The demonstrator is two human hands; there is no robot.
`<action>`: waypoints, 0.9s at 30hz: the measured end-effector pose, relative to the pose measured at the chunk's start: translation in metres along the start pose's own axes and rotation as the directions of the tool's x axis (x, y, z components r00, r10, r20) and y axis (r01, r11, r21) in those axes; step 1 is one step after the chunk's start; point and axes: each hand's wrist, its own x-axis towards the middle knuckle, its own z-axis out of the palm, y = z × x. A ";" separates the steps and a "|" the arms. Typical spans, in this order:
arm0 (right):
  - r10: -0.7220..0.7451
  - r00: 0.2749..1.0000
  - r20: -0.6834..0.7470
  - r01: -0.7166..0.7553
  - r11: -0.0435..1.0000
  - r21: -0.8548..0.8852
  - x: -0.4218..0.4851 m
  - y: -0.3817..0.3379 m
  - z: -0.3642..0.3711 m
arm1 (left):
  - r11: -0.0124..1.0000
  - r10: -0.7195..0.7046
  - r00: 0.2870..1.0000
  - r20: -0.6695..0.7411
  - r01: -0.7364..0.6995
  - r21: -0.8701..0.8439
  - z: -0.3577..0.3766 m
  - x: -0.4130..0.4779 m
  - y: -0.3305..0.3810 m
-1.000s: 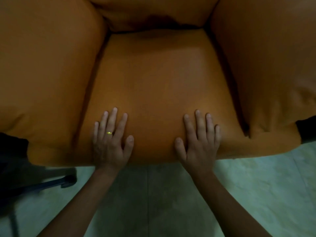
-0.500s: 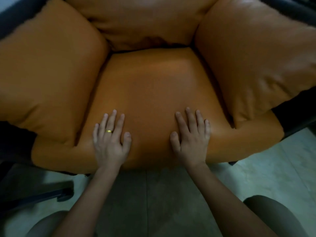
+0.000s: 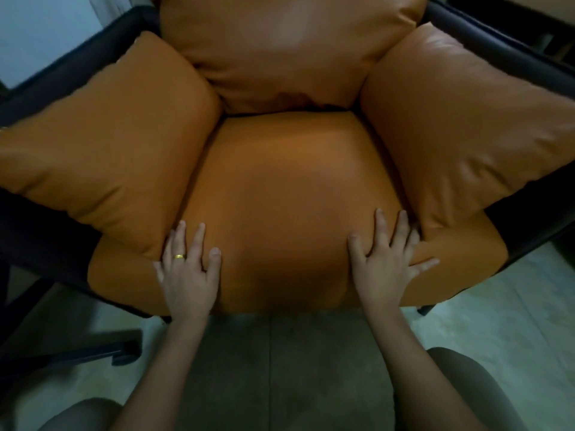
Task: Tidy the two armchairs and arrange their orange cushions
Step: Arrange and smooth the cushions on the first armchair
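Seat cushion (image 3: pixel 289 197), orange and smooth, lies directly under both grips and runs on ahead of the fingertips toward the back of the armchair; its front edge sits just behind the heels of the palms. The left grip (image 3: pixel 186 272) is wide and holds nothing: palm flat, fingers straight, a gold ring (image 3: pixel 179 256) on one of them. The right grip (image 3: pixel 385 262) is wide too, fingers fanned and the little finger splayed outward along the cushion's front corner. Flat palms near the front edge suit pressing and smoothing rather than lifting, so I judge the step to be settling this cushion squarely into its place. Just outside the left grip, the left side cushion (image 3: pixel 102 157) leans over the arm, its lower corner touching or nearly touching the outer fingers; I cannot tell which. Outside the right grip, the right side cushion (image 3: pixel 466 126) leans likewise, its corner close by the fingertips. Well ahead of both grips, the back cushion (image 3: pixel 289 48) stands wedged between the two side ones. The dark frame (image 3: pixel 46 241) wraps them all, and pale floor (image 3: pixel 497 306) lies behind the wrists. No second armchair is in view.
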 end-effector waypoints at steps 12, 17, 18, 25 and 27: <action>0.083 0.893 -0.443 -0.018 0.989 0.148 0.006 -0.010 0.060 | 0.996 -0.078 0.913 -0.401 0.058 -0.061 0.060 0.013 0.038; 0.057 0.847 -0.528 0.023 0.989 0.143 0.012 -0.012 0.070 | 0.998 -0.054 0.864 -0.500 0.035 -0.046 0.074 0.023 0.036; 0.063 0.860 -0.506 0.017 0.988 0.152 0.010 -0.013 0.066 | 0.998 -0.062 0.878 -0.475 0.041 -0.055 0.069 0.020 0.037; -0.094 0.980 -0.175 0.122 0.980 0.156 -0.017 -0.031 0.022 | 0.997 -0.009 0.985 -0.174 -0.006 -0.081 0.026 -0.001 0.057; -0.361 0.931 -0.062 0.366 0.920 0.142 -0.032 -0.051 0.022 | 0.986 0.159 0.984 -0.081 -0.161 -0.028 0.027 -0.010 0.074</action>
